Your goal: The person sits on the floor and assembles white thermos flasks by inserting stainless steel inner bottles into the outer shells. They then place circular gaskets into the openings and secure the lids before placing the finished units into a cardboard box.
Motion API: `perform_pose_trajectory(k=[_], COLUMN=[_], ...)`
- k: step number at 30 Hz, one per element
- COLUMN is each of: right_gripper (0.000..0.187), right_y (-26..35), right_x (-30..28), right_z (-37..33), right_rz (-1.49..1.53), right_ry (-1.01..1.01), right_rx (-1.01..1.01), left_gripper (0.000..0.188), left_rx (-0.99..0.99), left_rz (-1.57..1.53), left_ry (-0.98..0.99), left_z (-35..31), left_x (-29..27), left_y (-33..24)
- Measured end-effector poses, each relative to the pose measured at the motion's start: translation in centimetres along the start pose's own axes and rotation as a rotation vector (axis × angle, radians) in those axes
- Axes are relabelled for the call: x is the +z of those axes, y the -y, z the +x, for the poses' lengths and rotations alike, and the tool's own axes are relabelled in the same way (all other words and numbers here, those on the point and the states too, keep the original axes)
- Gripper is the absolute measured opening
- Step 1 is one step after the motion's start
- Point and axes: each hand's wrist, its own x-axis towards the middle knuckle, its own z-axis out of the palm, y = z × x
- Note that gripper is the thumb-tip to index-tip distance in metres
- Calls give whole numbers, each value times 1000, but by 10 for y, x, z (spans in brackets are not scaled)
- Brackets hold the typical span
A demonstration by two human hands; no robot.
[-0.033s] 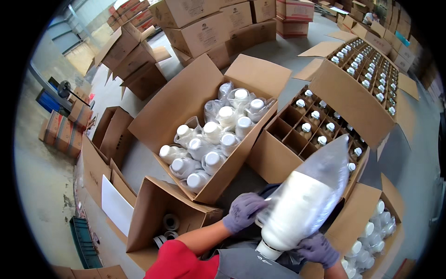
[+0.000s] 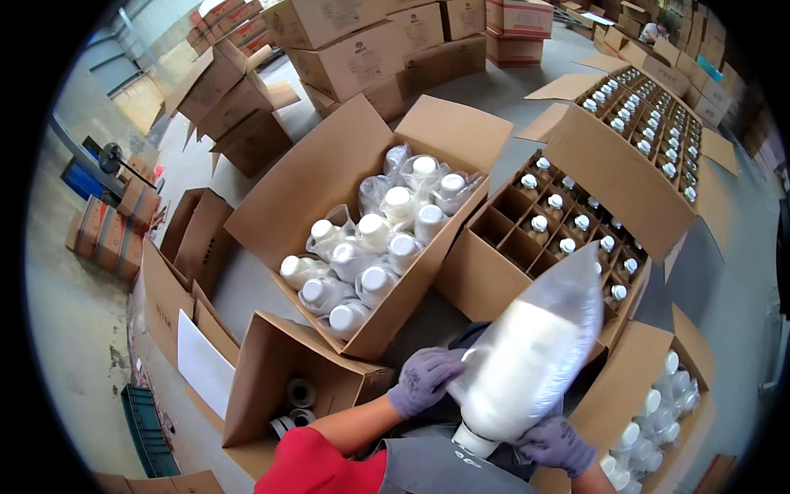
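A white plastic bottle [image 2: 527, 362] in a clear plastic bag lies tilted between my two hands, its cap end toward me. My left hand [image 2: 424, 380], in a purple glove, grips the bottle's left side near the bottom. My right hand [image 2: 558, 445], also gloved, holds it from below by the cap end. Just beyond the bottle stands an open carton with cardboard dividers [image 2: 502, 226], with white-capped bottles in several cells. To its left an open carton [image 2: 329, 165] is filled with several bagged white bottles.
A carton with more bagged bottles [image 2: 658, 403] sits at my right. A small open box holding tape rolls [image 2: 296, 395] is at my left. Stacked and open cartons [image 2: 362, 49] crowd the concrete floor behind. Another divided carton of bottles [image 2: 650, 123] stands far right.
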Motion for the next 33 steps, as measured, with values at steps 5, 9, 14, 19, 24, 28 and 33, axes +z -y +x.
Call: perform_pose_trajectory(k=[5, 9, 14, 19, 24, 28, 33], right_gripper=[28, 30, 37, 21, 27, 26, 33], right_y=[26, 91, 78, 101, 93, 72, -5], right_x=[22, -56, -9, -41, -124, -122, -87], right_z=[-9, 51, 150, 186, 258, 372, 558], right_rz=[-209, -454, -875, -968, -271, 92, 147], right_ry=[237, 78, 405, 821, 55, -262, -242], right_rx=[33, 14, -304, -51, -155, -189, -334], left_gripper=[25, 28, 28, 25, 82, 97, 103], left_rx=[-10, 175, 400, 193, -564, -407, -250], left_rz=[83, 102, 123, -15, -888, -566, -479], left_ry=[185, 138, 83, -15, -434, -284, -538], left_z=[-77, -87, -63, -55, -38, 29, 130], left_x=[-20, -62, -87, -125, -107, -149, -255], left_y=[-9, -51, -63, -51, 12, 117, 265])
